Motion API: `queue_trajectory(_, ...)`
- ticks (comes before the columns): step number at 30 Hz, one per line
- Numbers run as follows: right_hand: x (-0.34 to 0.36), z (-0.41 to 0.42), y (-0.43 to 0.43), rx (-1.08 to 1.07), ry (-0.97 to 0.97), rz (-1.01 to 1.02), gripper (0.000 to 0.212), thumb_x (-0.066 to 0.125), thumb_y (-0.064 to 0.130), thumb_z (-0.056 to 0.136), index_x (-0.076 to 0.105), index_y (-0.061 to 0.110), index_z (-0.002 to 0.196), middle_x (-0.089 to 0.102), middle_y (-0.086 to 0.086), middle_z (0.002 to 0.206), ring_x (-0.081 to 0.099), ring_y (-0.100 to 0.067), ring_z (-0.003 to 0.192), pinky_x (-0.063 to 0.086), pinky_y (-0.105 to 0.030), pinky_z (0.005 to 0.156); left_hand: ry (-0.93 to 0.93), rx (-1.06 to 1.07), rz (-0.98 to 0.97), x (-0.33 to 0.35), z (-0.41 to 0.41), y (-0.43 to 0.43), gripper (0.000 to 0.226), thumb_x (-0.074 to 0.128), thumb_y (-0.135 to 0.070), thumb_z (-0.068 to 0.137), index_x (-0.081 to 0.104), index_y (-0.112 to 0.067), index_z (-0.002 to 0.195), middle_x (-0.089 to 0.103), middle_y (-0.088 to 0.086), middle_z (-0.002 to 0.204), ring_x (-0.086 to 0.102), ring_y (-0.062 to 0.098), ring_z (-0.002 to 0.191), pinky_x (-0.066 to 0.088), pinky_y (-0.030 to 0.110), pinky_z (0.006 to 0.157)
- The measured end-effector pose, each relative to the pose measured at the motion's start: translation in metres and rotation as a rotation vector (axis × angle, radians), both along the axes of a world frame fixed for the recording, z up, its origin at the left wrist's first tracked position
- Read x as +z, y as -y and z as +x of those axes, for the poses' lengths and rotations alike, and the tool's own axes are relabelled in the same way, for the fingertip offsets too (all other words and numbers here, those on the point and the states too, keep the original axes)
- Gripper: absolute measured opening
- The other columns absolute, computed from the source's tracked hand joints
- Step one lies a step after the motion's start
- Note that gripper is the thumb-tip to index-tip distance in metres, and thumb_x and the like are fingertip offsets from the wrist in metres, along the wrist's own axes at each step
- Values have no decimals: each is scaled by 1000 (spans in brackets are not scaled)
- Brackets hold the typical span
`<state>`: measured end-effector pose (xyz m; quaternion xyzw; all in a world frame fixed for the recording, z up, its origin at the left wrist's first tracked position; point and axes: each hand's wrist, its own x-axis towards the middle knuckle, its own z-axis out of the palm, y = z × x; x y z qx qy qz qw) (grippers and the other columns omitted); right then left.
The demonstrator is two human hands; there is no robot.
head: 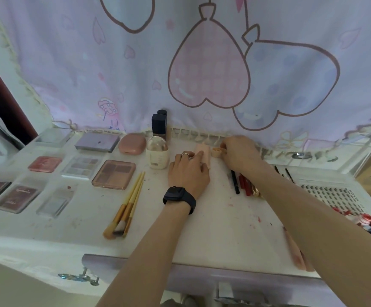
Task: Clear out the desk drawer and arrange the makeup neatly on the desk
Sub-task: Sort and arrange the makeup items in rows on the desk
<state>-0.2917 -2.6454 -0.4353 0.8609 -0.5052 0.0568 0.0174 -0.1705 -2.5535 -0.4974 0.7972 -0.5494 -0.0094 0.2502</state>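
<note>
A pale heart-balloon curtain (69, 63) hangs behind.

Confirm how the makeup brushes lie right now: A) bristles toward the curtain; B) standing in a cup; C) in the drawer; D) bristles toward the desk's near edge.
D: the brushes lie bunched flat on the desk, right of the brown palette, bristle heads at the near end and handles pointing toward the curtain.

The one camera sat on my head, wide-angled, facing forward and down at the stained white desk top (224, 218) close beneath me, the pastel heart-printed curtain (69, 63) filling its upper half.
</note>
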Motion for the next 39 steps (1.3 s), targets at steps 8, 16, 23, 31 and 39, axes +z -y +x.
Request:
queue_trajectory(8, -4, 3, 2, -3, 11, 6, 16, 57, 7, 89, 54, 13, 75, 56, -5, 81, 58, -25, 78, 49, -34, 67, 0, 0, -7, 2, -1, -2, 46, 46, -32, 96, 51, -28, 142, 52, 2, 139, 45, 25, 124, 38, 38, 98)
queue_trajectory(16, 4, -12, -19, 51, 140, -8, 7, 60, 13, 89, 60, 12, 96, 52, -3, 91, 57, -26, 89, 38, -32, 68, -43, -25, -18, 3, -1, -4, 42, 47, -33, 97, 54, -26, 138, 51, 5, 139, 45, 28, 124, 39, 40, 97)
queue_trajectory(23, 15, -46, -97, 50, 299, 43, 37, 62, 29, 94, 60, 19, 130, 62, -3, 125, 57, -27, 114, 45, -36, 93, -76, -95, -67, 10, -1, -42, 41, 50, -25, 97, 54, -25, 137, 43, 3, 145, 41, 25, 130, 41, 36, 102)
queue_trajectory(31, -39, -74, -186, 60, 359, 98, 38, 49, 42, 100, 58, 28, 134, 56, 12, 137, 43, -13, 129, 42, -31, 104, -42, -87, -183, 24, 13, -119, 32, 58, -20, 93, 63, -24, 124, 52, 0, 134, 48, 21, 121, 45, 32, 96)
queue_trajectory(39, -71, -82, -209, 128, 314, -22, 60, 26, 51, 101, 61, 20, 138, 57, 0, 145, 48, -19, 138, 37, -36, 116, -134, 102, -294, 43, 37, -134, 38, 61, -16, 89, 59, -21, 126, 53, 9, 125, 52, 28, 109, 51, 39, 83)
